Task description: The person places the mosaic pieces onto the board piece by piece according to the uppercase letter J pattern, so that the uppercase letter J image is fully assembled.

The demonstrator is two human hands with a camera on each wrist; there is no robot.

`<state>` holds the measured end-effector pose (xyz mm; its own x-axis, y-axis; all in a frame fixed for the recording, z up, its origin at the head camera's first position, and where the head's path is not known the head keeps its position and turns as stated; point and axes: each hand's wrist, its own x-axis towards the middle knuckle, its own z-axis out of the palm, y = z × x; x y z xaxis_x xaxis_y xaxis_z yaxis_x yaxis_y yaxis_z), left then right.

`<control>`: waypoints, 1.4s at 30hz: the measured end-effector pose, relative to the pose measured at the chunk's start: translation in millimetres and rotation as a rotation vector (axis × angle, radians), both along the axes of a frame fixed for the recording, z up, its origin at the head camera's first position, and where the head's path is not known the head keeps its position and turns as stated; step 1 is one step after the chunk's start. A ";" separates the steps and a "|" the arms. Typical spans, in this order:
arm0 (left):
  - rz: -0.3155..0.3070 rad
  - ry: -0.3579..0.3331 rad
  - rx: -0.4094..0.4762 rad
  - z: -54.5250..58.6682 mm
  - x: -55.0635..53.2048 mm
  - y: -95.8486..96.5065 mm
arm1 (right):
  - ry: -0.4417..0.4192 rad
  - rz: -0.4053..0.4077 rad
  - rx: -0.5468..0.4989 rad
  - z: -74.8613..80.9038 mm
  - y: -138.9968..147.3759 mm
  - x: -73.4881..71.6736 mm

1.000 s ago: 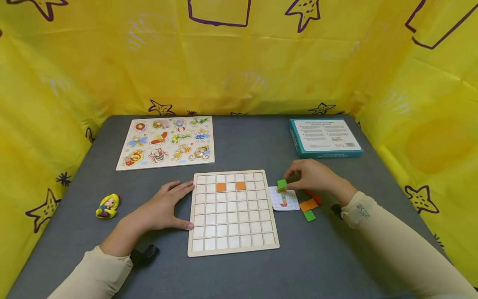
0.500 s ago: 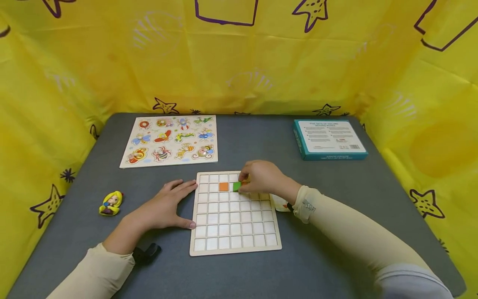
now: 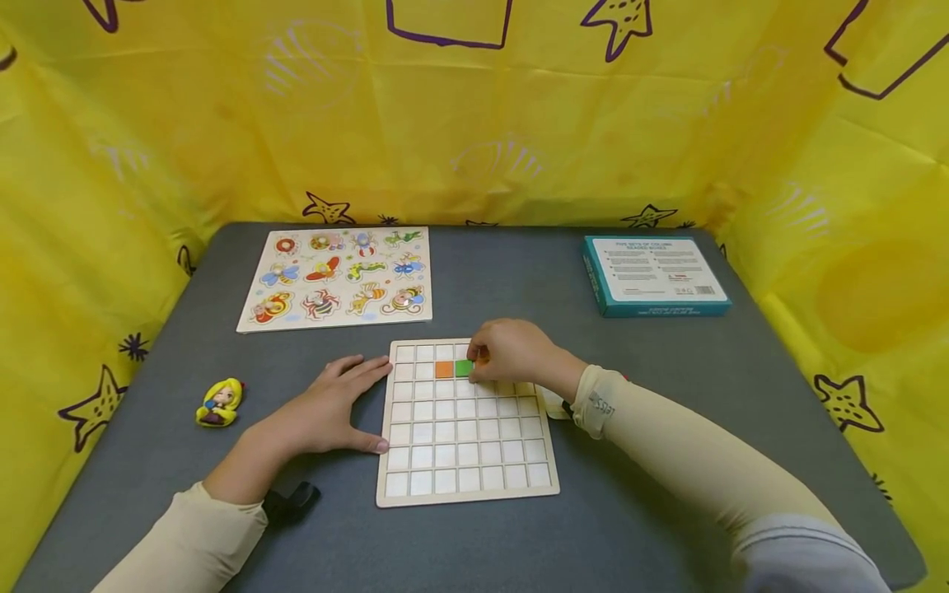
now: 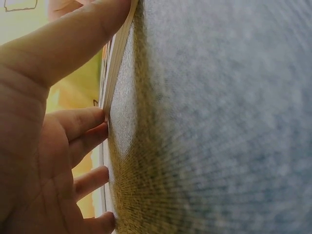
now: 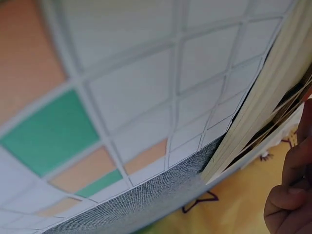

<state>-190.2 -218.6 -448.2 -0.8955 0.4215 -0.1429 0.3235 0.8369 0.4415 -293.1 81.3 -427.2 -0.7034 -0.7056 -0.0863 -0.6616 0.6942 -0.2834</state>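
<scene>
The wooden grid board (image 3: pixel 467 432) lies on the grey worktop (image 3: pixel 334 543); at its nine o'clock edge rests the left hand (image 3: pixel 324 412), fingers spread. Toward the board's twelve, the right hand (image 3: pixel 516 352) pinches a green square tile (image 3: pixel 463 368) between its fingers, beside an orange square tile (image 3: pixel 444 370). Farther off: an insect puzzle board (image 3: pixel 337 281) at eleven, a teal box (image 3: pixel 656 276) at two.

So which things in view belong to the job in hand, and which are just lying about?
In the job:
- grid board, left hand at its edge
- orange tile on it
- green tile beside that, at the right hand's fingertips
- pattern card, likely the guide

Apparently just lying about:
- bug puzzle
- teal box
- toy doll
</scene>
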 end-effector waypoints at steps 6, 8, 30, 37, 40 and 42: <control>-0.001 0.005 -0.002 -0.1 -1.8 -1.1 | 0.006 0.007 -0.029 4.7 3.6 0.1; -0.001 0.000 -0.002 -0.3 -2.4 -1.1 | -0.005 -0.008 -0.045 11.0 8.7 -0.3; 0.002 -0.018 -0.018 3.9 1.7 -0.2 | -0.230 -0.289 -0.074 18.6 222.6 22.7; -0.001 -0.012 -0.004 1.7 2.5 0.3 | -0.260 -0.246 -0.125 10.2 230.6 37.3; -0.005 -0.007 0.000 0.5 0.9 0.1 | -0.294 -0.232 -0.133 5.5 227.9 39.9; -0.006 -0.006 0.001 -0.5 0.1 0.2 | -0.306 -0.222 -0.133 2.3 226.5 41.0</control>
<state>-190.2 -218.3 -448.7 -0.8920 0.4272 -0.1477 0.3262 0.8346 0.4440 -252.1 307.8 -424.8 -0.7961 -0.5583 -0.2336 -0.3707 0.7549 -0.5410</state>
